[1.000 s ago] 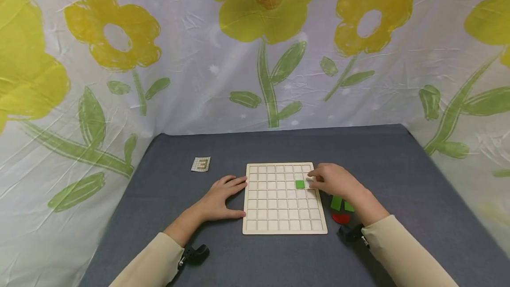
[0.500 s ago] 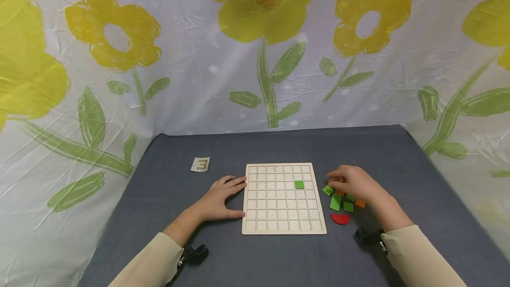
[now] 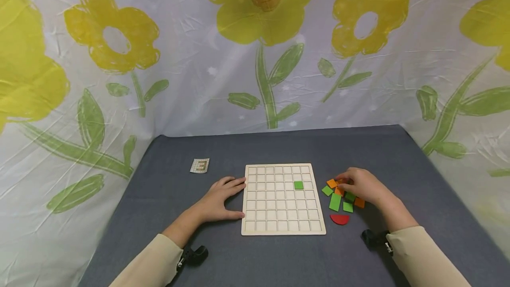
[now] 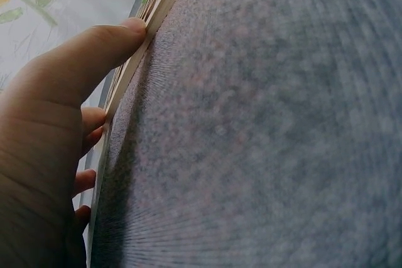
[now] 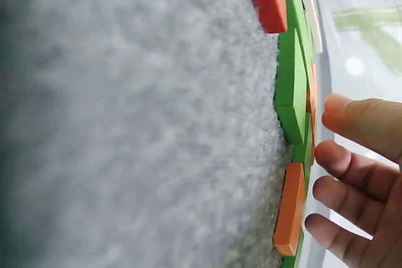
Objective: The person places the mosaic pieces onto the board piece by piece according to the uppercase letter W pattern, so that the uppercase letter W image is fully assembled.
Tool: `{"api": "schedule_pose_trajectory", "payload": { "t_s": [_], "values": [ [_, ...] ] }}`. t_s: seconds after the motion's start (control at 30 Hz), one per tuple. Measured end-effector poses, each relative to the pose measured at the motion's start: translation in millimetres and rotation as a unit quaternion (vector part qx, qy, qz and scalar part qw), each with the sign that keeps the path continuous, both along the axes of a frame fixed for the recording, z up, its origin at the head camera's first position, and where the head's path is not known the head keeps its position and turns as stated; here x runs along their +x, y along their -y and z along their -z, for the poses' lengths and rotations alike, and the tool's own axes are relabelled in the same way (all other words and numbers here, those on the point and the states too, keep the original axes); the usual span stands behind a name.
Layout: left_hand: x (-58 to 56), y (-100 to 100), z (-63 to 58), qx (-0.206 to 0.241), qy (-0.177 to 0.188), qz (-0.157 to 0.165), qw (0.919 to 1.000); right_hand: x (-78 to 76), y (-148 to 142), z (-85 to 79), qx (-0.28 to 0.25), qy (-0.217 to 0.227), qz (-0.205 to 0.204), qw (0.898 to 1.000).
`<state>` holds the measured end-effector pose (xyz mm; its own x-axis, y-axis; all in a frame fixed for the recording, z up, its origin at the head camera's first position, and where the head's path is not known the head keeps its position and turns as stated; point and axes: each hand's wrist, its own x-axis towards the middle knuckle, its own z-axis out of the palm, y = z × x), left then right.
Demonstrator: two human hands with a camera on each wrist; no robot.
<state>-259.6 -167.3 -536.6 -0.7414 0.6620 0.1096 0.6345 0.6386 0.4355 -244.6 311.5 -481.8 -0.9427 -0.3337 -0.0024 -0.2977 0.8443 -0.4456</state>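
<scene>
Fingers [image 5: 364,174] of the right hand [image 3: 361,184] moved from board [image 3: 282,205] to pieces [image 3: 335,202].

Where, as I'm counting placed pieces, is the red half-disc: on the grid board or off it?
Off. The red half-disc lies on the dark cloth right of the grid board, apart from its edge.
</scene>
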Motion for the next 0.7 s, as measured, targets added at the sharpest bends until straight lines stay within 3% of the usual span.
{"api": "schedule_pose_trajectory", "payload": {
  "t_s": [0.7],
  "values": [
    [0.8,1.2,-1.2,-0.001,0.007,0.002,1.0,-9.6,-11.8,4.5,0.005,0.03,0.0,1.0]
  ]
}}
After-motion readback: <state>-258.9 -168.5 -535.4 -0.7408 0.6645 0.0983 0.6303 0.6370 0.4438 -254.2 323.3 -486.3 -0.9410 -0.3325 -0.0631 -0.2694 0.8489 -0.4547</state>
